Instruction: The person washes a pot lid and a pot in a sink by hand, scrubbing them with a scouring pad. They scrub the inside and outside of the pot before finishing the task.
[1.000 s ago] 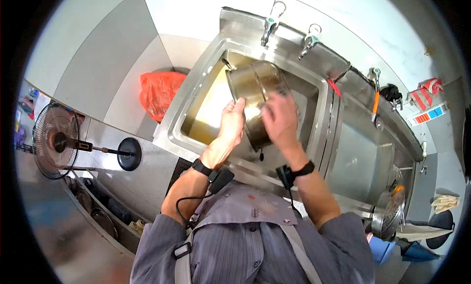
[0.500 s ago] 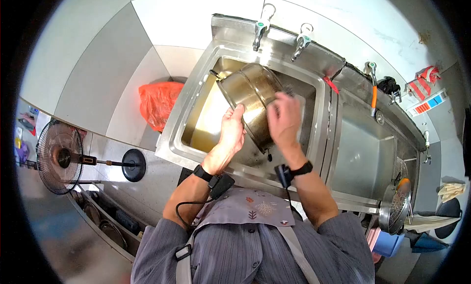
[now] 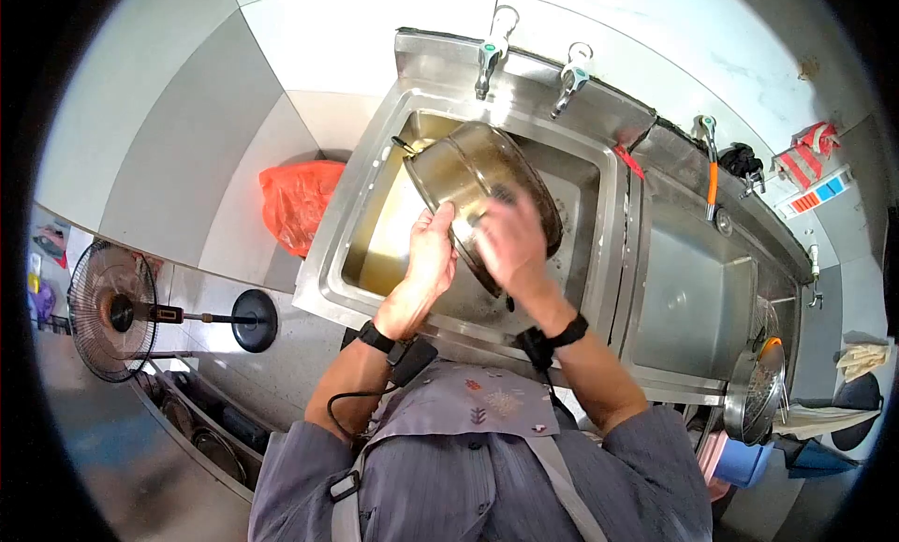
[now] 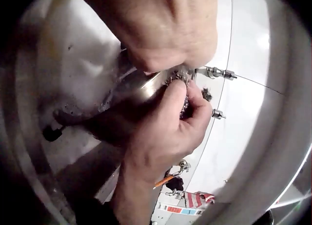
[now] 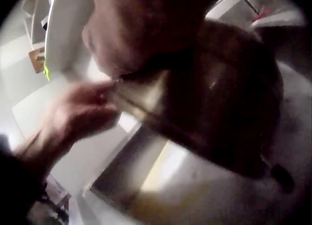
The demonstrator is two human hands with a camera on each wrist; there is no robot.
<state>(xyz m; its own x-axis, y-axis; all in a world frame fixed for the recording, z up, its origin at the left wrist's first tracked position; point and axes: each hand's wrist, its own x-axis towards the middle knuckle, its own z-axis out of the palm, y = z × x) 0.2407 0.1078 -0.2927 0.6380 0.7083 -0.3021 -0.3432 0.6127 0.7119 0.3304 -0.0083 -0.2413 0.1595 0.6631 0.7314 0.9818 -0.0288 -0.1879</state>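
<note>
A steel pot point(image 3: 448, 175) lies tilted on its side in the left sink basin point(image 3: 370, 256), its small black-tipped handles at the rim. My left hand point(image 3: 431, 254) grips the rim, thumb on the outer wall. My right hand point(image 3: 513, 247), blurred in the head view, is on the pot's outer side. In the left wrist view it pinches a steel wool scrubber point(image 4: 177, 77) between thumb and fingers. Both hands and the pot's dark wall point(image 5: 229, 93) show in the right wrist view, much of that wall in shadow.
Taps point(image 3: 487, 63) stand along the back wall. A second basin point(image 3: 688, 289) is to the right, with a strainer point(image 3: 757, 397) by its front corner. A red plastic bag point(image 3: 298, 205) is left of the sink, and a fan point(image 3: 117, 313) farther left.
My right hand has moved left across the pot's outer wall from its right side. The left hand keeps its grip on the rim. The head view has shifted slightly.
</note>
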